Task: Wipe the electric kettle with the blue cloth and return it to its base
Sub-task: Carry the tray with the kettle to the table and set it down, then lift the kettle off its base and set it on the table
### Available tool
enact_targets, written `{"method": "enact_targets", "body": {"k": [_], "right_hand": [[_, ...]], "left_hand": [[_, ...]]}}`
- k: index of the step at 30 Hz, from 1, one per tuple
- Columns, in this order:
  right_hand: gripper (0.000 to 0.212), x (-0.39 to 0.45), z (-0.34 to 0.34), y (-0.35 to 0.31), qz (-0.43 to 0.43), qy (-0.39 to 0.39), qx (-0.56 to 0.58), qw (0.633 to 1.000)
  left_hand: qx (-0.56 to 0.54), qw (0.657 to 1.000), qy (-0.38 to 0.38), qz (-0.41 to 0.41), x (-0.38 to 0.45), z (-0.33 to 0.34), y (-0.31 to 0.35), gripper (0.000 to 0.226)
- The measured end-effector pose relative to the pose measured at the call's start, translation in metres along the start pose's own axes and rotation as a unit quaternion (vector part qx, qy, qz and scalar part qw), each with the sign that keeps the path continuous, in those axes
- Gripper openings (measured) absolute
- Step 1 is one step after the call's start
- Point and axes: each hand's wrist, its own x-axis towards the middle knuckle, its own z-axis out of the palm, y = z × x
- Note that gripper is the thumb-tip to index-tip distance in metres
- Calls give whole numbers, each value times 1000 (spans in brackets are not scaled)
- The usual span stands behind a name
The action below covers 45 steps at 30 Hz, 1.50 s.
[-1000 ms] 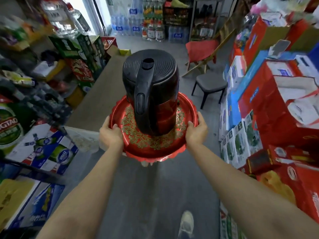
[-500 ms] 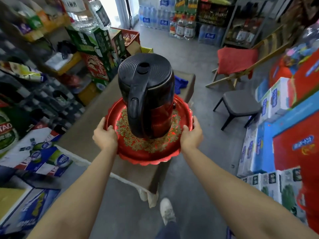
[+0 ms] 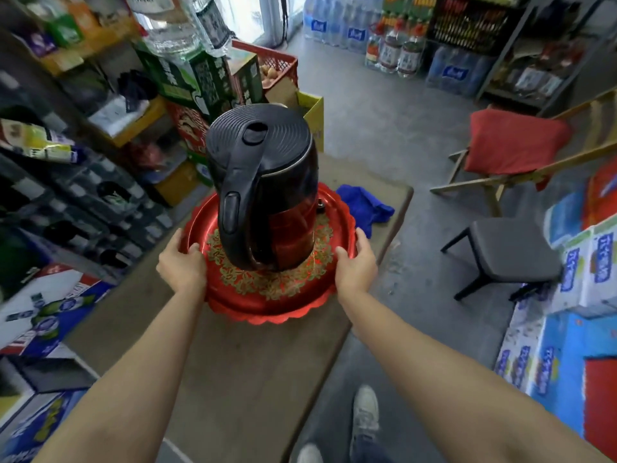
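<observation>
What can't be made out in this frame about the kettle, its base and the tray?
Head view only:
- Kettle base: the electric kettle hides whatever sits under it on the red tray.
- Whether the tray rests on the table or hovers above it: its underside is hidden.
- Blue cloth: partly behind the tray rim.
- Fingers of the left hand and right hand: curled under the rim.
- Small dark item behind the kettle: too small to identify.

Black electric kettle with ribbed lid and glossy dark-red lower body, upright, handle toward the camera, centred on a tray, crumpled blue cloth lying just beyond it
</observation>
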Motion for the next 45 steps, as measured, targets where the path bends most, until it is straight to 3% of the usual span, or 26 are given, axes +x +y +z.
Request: {"method": "enact_targets", "body": {"k": [4,9,16,21,23,26,29,35,37,40,45], "right_hand": [[60,45,31,-10,-4,-30,14,999],[56,84,74,-21,-4,-44,-52,998],[53,132,128,-15,-14,-39,-108,993],[44,148,140,-9,-29,-26,-160,986],[43,153,142,-13,-29,-20,-187,982],[48,164,142,-20,-14,6,-219,976],[51,166,143,-20,-21,9,-254,967],[66,161,139,-29,-31,-39,-376,925],[56,163,134,-31,-80,-30,-429,899],[28,171,128,-33,-106,-37,-416,902],[36,173,124,-33,-115,-59,-424,896]], "left_hand": [[-5,1000,18,10,38,29,-2,43],[-19,999,42,-8,81,59,-6,42],[0,1000,25,-12,137,112,-30,38],[-33,996,-74,-25,172,132,-66,56],[-42,998,-55,-9,170,139,-59,59],[-40,999,2,-21,148,148,-18,43],[-28,999,4,-17,143,153,-13,44],[44,998,-22,27,156,152,-29,48],[76,996,-33,29,171,155,-44,48],[119,990,-67,23,185,156,-52,53],[163,974,-152,29,169,142,-21,67]]}}
